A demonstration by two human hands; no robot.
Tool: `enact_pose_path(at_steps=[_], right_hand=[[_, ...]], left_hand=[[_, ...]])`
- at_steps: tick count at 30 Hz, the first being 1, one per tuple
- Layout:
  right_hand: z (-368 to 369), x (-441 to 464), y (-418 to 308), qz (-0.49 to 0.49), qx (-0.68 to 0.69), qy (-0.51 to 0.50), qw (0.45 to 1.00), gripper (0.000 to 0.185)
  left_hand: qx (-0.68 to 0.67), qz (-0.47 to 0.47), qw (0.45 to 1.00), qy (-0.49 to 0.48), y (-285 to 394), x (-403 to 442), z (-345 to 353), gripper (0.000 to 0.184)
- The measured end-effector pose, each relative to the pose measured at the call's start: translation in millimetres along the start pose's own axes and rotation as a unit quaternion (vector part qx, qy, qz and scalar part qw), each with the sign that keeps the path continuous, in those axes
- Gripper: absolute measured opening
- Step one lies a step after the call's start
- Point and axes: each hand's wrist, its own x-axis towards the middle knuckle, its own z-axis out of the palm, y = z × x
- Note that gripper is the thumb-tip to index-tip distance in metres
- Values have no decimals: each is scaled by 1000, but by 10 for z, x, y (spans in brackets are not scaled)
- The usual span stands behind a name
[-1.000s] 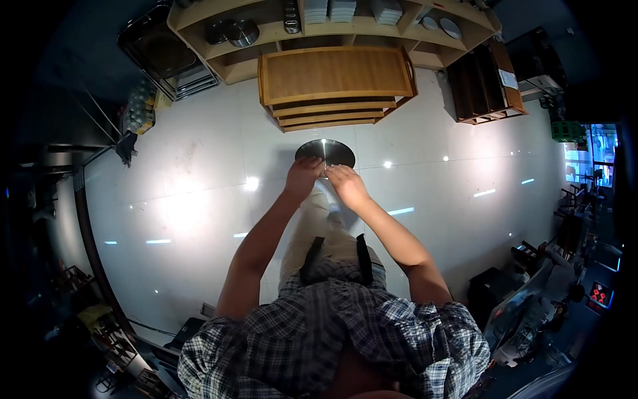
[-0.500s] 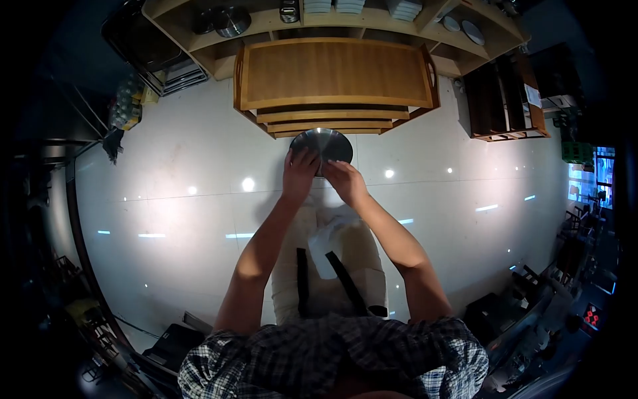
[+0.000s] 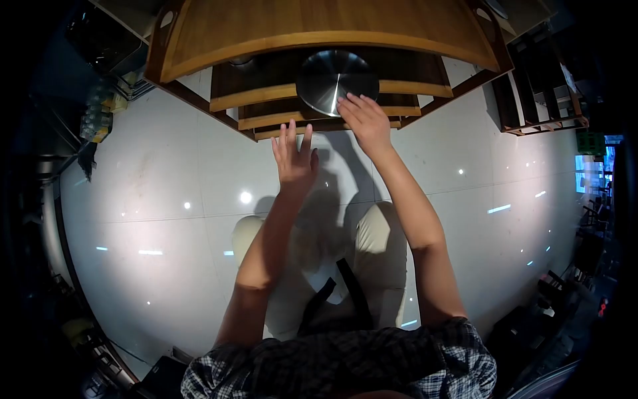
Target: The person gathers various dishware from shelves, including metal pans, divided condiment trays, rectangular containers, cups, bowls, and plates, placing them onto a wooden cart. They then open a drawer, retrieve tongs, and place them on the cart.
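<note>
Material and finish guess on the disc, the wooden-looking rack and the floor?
Disc: looks like polished metal, perhaps stainless steel; bright radial streaks on a dark, mirror-like face.
Rack: likely wood or bamboo, clear-finished; warm brown, faint grain, soft sheen. Veneer possible.
Floor: probably glossy pale tile; thin straight seams, sharp light reflections. Ceramic or stone, can't tell.

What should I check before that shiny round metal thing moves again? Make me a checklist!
1. Right hand touching the round metal plate: ok.
2. Right thumb tucked under the plate: cannot tell, it's hidden.
3. Left hand helping: not ok, its fingers are spread and touch nothing.
4. Plate lined up with an opening in the wooden shelf unit: ok, it seems.
5. Plate resting firmly on a shelf: cannot tell.
</note>
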Motion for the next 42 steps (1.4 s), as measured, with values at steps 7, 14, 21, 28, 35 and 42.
enact_pose_path(at_steps=[7,14,21,28,35,42], right_hand=[[528,140,244,-4,-65,33,997,23],[638,212,304,70,-13,-49,996,18],[642,262,308,141,-22,-152,978,22],[727,444,442,262,36,-211,941,21],[629,567,371,291,15,-268,918,29],[619,576,298,268,-36,-264,926,39]], left_hand=[[67,39,997,-4,-273,177,141,46],[68,0,998,-6,-364,149,140,46],[66,-17,997,-33,-427,54,131,45],[43,-29,998,-38,-372,56,74,46],[33,-34,999,-26,-408,103,100,47],[21,-37,999,-19,-342,175,106,46]])
